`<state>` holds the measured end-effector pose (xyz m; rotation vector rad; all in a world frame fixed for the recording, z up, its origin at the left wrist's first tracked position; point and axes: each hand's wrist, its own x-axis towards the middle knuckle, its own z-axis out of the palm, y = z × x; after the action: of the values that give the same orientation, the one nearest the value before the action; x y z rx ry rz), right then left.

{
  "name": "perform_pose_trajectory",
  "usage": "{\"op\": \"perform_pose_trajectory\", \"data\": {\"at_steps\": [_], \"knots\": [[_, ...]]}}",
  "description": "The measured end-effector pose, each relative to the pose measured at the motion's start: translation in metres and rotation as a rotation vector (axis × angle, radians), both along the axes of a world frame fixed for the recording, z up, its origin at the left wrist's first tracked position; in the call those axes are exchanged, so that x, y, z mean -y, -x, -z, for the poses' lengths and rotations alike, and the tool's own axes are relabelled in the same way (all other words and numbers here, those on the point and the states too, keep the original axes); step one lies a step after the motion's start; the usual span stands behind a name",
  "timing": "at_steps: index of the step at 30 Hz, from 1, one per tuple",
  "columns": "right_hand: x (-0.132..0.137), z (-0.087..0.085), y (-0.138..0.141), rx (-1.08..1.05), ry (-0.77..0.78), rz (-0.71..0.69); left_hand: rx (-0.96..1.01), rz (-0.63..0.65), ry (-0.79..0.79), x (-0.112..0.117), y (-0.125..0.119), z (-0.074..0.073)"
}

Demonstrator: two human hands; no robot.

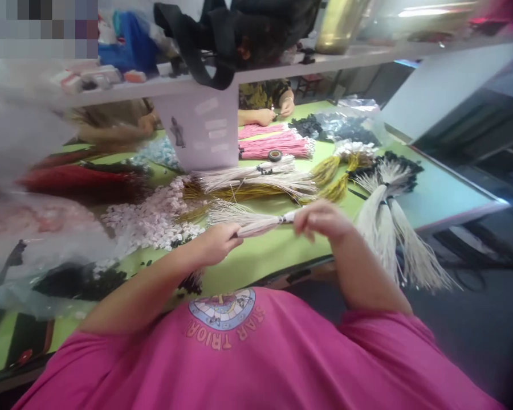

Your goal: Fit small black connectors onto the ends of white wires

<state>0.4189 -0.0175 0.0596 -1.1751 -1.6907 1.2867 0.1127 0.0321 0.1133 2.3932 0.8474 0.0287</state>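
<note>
A bundle of white wires (263, 225) stretches between my hands above the green table, with a dark band around it near its right end. My left hand (219, 244) is closed around the bundle's left part, and loose strands fan out behind it. My right hand (322, 220) has its fingers curled at the right end of the bundle, slightly blurred by motion. Just behind lie more white wire bundles (248, 176) and yellow wires (260, 192). A roll of black tape (275, 155) rests beyond them.
White connectors (154, 213) are heaped on the left. Banded white wire bundles (385, 222) hang over the table's right edge. Pink wires (277, 143) lie near another person's hands (265, 117). A shelf (337, 60) crosses above, carrying a black bag (239, 34).
</note>
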Motion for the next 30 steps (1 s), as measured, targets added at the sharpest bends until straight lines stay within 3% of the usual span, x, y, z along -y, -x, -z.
{"op": "perform_pose_trajectory", "data": {"at_steps": [1,2,3,5,7,10,11,13,15,17,19,23,27,30], "knots": [[0.029,0.006,0.018,-0.049,0.114,-0.295,0.060,-0.004,-0.006,0.005,0.000,-0.005],[0.052,0.013,0.038,-0.117,0.150,-0.365,0.113,-0.007,-0.002,0.011,-0.001,-0.008],[0.066,0.018,0.058,-0.218,0.102,-0.260,0.160,-0.005,0.010,0.018,-0.003,-0.009],[0.077,0.021,0.092,-0.492,-0.137,0.092,0.221,0.019,0.047,0.033,-0.008,-0.007],[0.073,0.010,0.112,-0.676,-0.352,0.355,0.220,0.049,0.075,0.048,-0.014,-0.001],[0.065,-0.021,0.122,-0.679,-0.388,0.634,0.199,0.092,0.091,0.061,-0.020,0.002],[0.064,-0.031,0.123,-0.623,-0.361,0.670,0.212,0.110,0.084,0.062,-0.020,0.000],[0.065,-0.048,0.126,-0.492,-0.310,0.652,0.290,0.092,0.025,0.060,-0.014,-0.009],[0.067,-0.059,0.132,-0.398,-0.281,0.598,0.418,-0.027,-0.093,0.057,-0.003,-0.020],[0.067,-0.067,0.144,-0.326,-0.271,0.561,0.563,-0.163,-0.262,0.055,0.009,-0.032],[0.066,-0.073,0.158,-0.273,-0.271,0.519,0.680,-0.194,-0.454,0.054,0.018,-0.043],[0.062,-0.086,0.184,-0.209,-0.238,0.409,0.709,-0.026,-0.734,0.050,0.030,-0.061],[0.057,-0.092,0.196,-0.099,-0.223,0.371,0.625,0.109,-0.816,0.043,0.038,-0.068],[0.054,-0.091,0.199,0.090,-0.345,0.362,0.560,0.133,-0.845,0.042,0.043,-0.070]]}}
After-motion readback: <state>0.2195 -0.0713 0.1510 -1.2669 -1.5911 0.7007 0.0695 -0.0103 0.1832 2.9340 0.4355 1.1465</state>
